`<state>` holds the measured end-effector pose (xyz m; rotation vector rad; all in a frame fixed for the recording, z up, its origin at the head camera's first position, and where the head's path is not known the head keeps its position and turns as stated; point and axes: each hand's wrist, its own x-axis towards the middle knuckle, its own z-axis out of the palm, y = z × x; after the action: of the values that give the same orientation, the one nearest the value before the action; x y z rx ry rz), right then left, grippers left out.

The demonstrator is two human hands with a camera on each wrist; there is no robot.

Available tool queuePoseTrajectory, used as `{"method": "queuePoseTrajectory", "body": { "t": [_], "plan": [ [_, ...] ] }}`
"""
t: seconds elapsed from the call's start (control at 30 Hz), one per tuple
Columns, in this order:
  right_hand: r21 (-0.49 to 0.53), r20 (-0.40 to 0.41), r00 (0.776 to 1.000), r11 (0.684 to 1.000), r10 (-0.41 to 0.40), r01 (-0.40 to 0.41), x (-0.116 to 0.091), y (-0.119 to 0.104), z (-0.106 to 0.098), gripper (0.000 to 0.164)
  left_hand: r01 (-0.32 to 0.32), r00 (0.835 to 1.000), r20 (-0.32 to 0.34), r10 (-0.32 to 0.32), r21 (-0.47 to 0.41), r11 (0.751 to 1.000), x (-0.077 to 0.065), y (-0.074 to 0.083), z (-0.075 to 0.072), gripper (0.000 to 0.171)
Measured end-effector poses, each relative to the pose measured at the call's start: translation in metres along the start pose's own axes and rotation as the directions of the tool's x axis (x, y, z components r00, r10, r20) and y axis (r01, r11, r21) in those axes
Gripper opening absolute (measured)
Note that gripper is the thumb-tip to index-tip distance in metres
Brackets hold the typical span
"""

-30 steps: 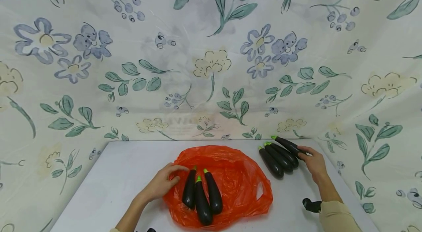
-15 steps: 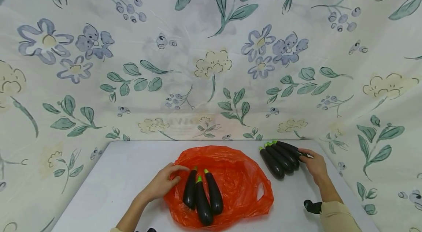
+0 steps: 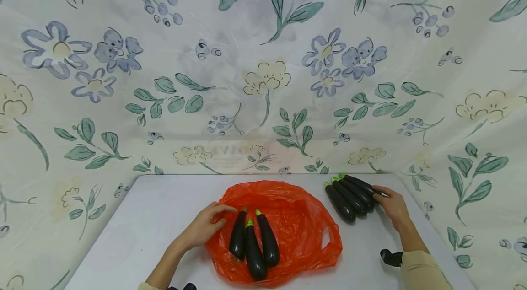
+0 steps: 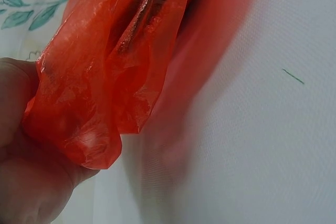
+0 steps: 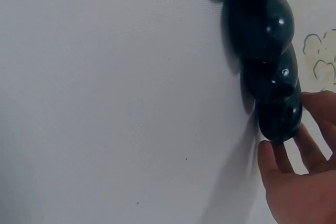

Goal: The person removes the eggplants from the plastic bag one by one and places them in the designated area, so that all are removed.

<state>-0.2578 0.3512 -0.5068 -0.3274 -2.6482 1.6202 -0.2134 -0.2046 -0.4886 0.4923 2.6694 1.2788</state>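
A red plastic bag [image 3: 300, 235] lies spread open on the table, with three dark eggplants [image 3: 269, 239] resting in it, green stem ends pointing away. My left hand [image 3: 202, 226] holds the bag's left edge; in the left wrist view the crumpled red film [image 4: 79, 108] passes between thumb and fingers. To the right of the bag, several more eggplants [image 3: 341, 203] lie side by side in a slanted row. My right hand [image 3: 393, 205] has its fingers and thumb round the blunt end of the outermost eggplant [image 5: 280, 121], which lies against its neighbour.
The white table [image 3: 156, 203] ends at a flower-patterned cloth [image 3: 263, 98] hanging behind and at both sides. A black wrist device [image 3: 390, 258] sits by the right sleeve. One handle hole [image 3: 325, 238] shows at the bag's right side.
The outermost eggplant, gripped by my right hand, has swung down and in against the row, its stem end lowering beside the others. My left hand has stayed at the bag's edge.
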Motion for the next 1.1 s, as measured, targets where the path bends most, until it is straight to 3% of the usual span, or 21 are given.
{"method": "queuePoseTrajectory", "body": {
  "t": [0.7, 1.1],
  "plan": [
    [0.031, 0.032, 0.999, 0.999, 0.031, -0.032, -0.0001, 0.0017, 0.0, 0.051, 0.004, 1.0, -0.011, -0.004, 0.012, 1.0, -0.0027, -0.0006, 0.0003, 0.036],
    [-0.023, 0.011, 1.0, 0.999, 0.022, -0.022, -0.0002, 0.0029, 0.0007, 0.047, -0.001, 1.0, -0.018, 0.001, 0.015, 1.0, -0.0025, -0.0003, -0.0003, 0.036]
  ]
}}
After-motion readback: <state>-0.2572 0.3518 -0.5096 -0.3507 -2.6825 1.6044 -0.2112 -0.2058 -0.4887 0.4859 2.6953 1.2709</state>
